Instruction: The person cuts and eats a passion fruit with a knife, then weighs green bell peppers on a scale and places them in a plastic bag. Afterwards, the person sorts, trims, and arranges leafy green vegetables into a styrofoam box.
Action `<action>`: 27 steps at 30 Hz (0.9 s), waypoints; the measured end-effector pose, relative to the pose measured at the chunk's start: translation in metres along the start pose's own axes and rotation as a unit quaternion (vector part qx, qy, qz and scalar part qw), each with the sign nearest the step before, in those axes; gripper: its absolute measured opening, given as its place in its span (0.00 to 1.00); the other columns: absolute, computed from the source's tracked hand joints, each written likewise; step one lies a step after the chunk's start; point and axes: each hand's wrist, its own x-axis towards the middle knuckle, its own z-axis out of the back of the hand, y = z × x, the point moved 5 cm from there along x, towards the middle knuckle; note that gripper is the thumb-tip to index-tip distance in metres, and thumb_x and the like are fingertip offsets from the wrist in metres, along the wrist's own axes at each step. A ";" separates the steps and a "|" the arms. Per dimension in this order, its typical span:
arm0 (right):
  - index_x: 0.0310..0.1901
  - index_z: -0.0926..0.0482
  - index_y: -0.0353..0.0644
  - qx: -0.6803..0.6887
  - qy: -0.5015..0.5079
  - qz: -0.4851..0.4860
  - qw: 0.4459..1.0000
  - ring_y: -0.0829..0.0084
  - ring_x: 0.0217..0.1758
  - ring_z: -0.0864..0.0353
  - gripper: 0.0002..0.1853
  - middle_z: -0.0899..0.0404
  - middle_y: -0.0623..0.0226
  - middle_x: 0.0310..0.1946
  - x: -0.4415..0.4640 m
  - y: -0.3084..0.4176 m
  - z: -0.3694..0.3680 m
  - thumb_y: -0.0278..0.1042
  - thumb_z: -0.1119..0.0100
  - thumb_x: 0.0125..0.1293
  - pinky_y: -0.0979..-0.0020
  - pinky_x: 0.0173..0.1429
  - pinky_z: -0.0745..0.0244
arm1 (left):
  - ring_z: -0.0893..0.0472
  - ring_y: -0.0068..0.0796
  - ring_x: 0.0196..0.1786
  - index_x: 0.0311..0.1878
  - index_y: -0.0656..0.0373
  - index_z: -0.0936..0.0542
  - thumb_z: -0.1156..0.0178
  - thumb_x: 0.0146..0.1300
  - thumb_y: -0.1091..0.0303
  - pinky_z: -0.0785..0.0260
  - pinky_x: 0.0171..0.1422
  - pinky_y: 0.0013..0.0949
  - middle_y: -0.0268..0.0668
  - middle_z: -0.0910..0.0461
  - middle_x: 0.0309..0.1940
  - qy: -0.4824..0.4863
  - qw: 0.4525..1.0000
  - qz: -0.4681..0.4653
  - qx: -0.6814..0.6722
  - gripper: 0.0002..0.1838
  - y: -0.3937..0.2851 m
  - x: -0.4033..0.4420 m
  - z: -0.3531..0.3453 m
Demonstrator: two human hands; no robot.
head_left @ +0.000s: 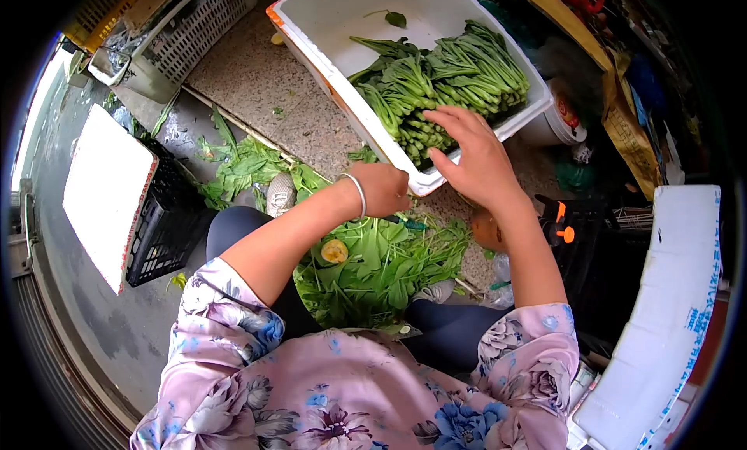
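Note:
A white foam box (331,34) stands in front of me, with bundles of leafy green vegetables (447,77) laid in rows inside, their cut stem ends toward me. My right hand (478,158) reaches over the near rim, thumb and fingers apart, its fingertips at the stem ends. Beside the box's near left corner, my left hand (380,189) is closed in a fist; what it holds, if anything, is hidden. A dark green object (412,224) shows just below that fist, too small to name. One loose leaf (396,19) lies at the box's far end.
Loose leaves (373,271) pile up between my feet, with a round yellowish piece (334,252) on top. To the left are a black crate (167,217) under a white board (105,197), and a white basket (194,30). A white foam piece (654,318) stands at right.

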 end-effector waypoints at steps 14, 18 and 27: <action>0.61 0.41 0.61 -0.336 0.349 -0.057 0.873 0.43 0.65 0.53 0.34 0.49 0.56 0.63 0.082 -0.021 -0.104 0.40 0.48 0.47 0.42 0.61 0.53 | 0.26 0.39 0.47 0.45 0.58 0.27 0.46 0.53 0.59 0.38 0.51 0.41 0.44 0.27 0.44 0.083 0.985 -0.038 0.149 0.18 0.015 0.000 -0.018; 0.59 0.39 0.61 -0.378 0.330 -0.018 0.865 0.40 0.63 0.52 0.29 0.45 0.55 0.61 0.078 -0.024 -0.105 0.44 0.49 0.51 0.39 0.58 0.52 | 0.26 0.38 0.47 0.45 0.58 0.27 0.48 0.54 0.62 0.38 0.50 0.40 0.44 0.27 0.44 0.071 0.983 -0.039 0.164 0.16 0.010 -0.003 -0.018; 0.56 0.35 0.61 -0.292 0.299 -0.033 0.908 0.48 0.63 0.48 0.27 0.42 0.61 0.60 0.073 -0.033 -0.093 0.47 0.48 0.50 0.41 0.58 0.50 | 0.25 0.38 0.46 0.45 0.58 0.27 0.50 0.54 0.65 0.37 0.49 0.40 0.44 0.26 0.43 0.048 0.985 -0.033 0.162 0.15 0.003 0.003 -0.010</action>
